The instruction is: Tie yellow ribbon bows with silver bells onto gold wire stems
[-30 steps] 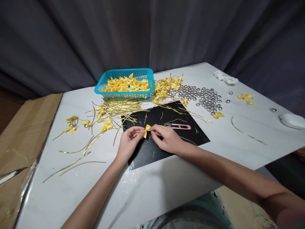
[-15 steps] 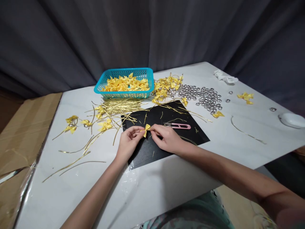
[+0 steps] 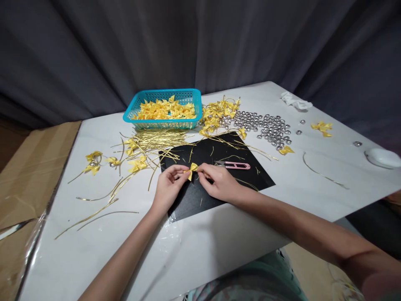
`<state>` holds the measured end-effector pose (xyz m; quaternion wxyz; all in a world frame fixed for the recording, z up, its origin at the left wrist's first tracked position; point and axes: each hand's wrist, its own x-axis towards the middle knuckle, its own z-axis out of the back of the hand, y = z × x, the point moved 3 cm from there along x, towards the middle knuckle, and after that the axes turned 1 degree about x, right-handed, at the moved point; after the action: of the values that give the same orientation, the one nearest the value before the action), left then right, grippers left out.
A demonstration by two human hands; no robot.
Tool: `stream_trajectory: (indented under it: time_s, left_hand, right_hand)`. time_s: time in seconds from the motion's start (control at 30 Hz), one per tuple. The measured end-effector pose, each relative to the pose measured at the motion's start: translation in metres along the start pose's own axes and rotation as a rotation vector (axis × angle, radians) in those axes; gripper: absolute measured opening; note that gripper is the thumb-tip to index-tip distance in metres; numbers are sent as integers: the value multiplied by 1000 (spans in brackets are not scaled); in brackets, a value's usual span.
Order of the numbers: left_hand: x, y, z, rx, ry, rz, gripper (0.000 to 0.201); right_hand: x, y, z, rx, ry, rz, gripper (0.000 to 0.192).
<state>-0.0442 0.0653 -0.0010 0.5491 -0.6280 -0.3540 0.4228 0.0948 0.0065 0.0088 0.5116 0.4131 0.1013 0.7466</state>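
Note:
Between my two hands is a small yellow ribbon bow [image 3: 193,168], held just above a black mat [image 3: 194,200]. My left hand [image 3: 171,182] pinches its left side between thumb and fingers. On the other side my right hand [image 3: 218,180] is closed, thumb and finger pinched at the bow's right edge. Whether a wire is also in the fingertips is too small to tell. Pink-handled thread snips [image 3: 237,165] lie on the mat just beyond my right hand, with bits of gold wire around them.
A blue basket [image 3: 162,124] of yellow bows stands at the back, with gold wire ties [image 3: 159,139] before it. Silver beads [image 3: 274,129] and wired bows [image 3: 219,112] lie right of it. A white dish [image 3: 384,158] is near the right edge, crumpled tissue [image 3: 296,101] farther back.
Almost nothing differs. Both hands keep their pinch on the bow in the same place, and the whole view has shifted very slightly.

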Motion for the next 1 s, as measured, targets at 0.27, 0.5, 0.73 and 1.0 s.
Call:
stream_trajectory:
  time_s: [0.27, 0.5, 0.73, 1.0]
  left_hand:
    - [0, -1, -1, 10, -6, 9, 27]
    - [0, 0, -1, 29, -5, -8, 21]
    - [0, 0, 0, 27, -10, -5, 22]
    - [-1, 0, 0, 32, -6, -4, 20]
  right_hand:
    - [0, 0, 0, 8, 0, 0, 11]
    - [1, 0, 0, 10, 7, 2, 11]
    - [0, 0, -1, 20, 11, -7, 10]
    - [1, 0, 0, 30, 11, -20, 10]
